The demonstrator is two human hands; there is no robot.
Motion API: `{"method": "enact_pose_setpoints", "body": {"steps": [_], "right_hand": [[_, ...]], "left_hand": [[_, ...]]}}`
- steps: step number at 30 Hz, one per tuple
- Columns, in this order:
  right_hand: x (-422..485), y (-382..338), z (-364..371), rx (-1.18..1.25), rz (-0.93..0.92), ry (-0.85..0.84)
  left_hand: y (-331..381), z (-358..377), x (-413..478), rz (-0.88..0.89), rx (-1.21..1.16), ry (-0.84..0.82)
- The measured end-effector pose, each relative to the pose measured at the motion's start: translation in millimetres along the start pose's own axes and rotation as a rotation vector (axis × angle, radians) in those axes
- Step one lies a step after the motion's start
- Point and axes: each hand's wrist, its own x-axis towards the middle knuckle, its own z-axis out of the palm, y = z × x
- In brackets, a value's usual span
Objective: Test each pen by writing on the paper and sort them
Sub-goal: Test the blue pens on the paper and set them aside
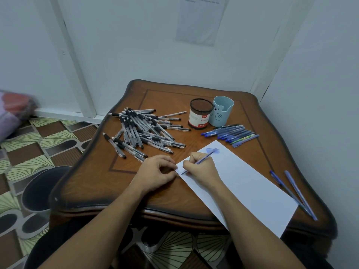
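A wooden bench is holding a sheet of white paper, lying slantwise. Left of the paper and beyond it, a loose pile of black pens is sprawling. At the paper's far left corner, the left hand is resting with bent fingers touching the edge; whether it is pinching or only pressing cannot be told. Just right of it, on the paper, the right hand is grasping a blue pen in a writing grip. The tip is touching that same corner, and the barrel is slanting up and right, away from the person. Beyond the paper's far edge are standing a mesh cup and a pale blue cup, with a row of blue pens beside them. Right of the paper, two more blue pens are lying. The row is lying roughly where the barrel is pointing, so the right hand seems nearer for setting this pen down.
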Motion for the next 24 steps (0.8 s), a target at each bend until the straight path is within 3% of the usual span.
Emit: {"method": "enact_pose_setpoints", "body": {"steps": [24], "right_hand": [[-0.9, 0.4, 0.3, -0.029, 0.031, -0.006]], "left_hand": [[-3.1, 2.0, 1.2, -0.009, 0.000, -0.002]]}}
